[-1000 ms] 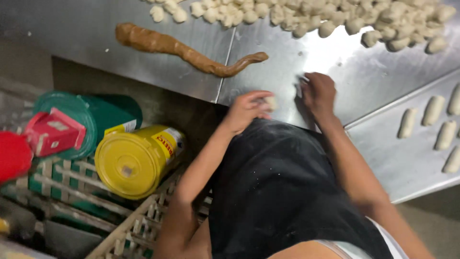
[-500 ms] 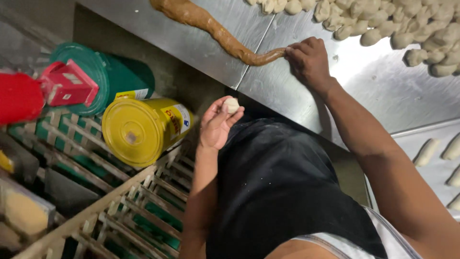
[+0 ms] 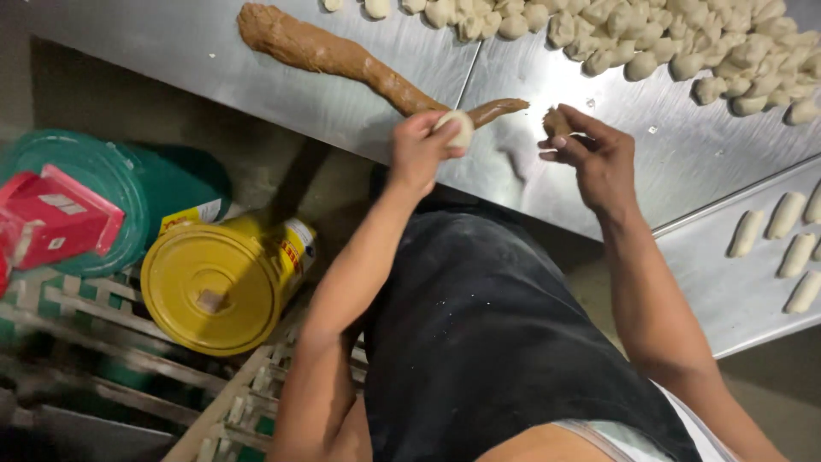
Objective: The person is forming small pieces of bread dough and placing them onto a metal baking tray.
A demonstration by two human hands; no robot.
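My left hand (image 3: 419, 150) is closed around a pale round dough ball (image 3: 455, 127), held just above the steel table's front edge. My right hand (image 3: 594, 154) pinches a small brown lump of filling (image 3: 556, 122) between its fingertips, a little to the right of the ball. A long brown rope of filling (image 3: 342, 58) lies on the steel table (image 3: 256, 85), its thin end pointing toward the pinched lump. A heap of pale dough pieces (image 3: 684, 47) lies at the table's far side.
Shaped pale rolls (image 3: 791, 239) lie in a row on a steel tray at the right. Below the table at the left stand a yellow lidded tin (image 3: 214, 287), a green tub (image 3: 103, 197) with a red box (image 3: 51, 218) on it, and pale slatted crates (image 3: 239, 402).
My left hand rose from near my waist to the table edge with the dough ball. My right hand pulled a small brown piece off the rope's thin end and drew back.
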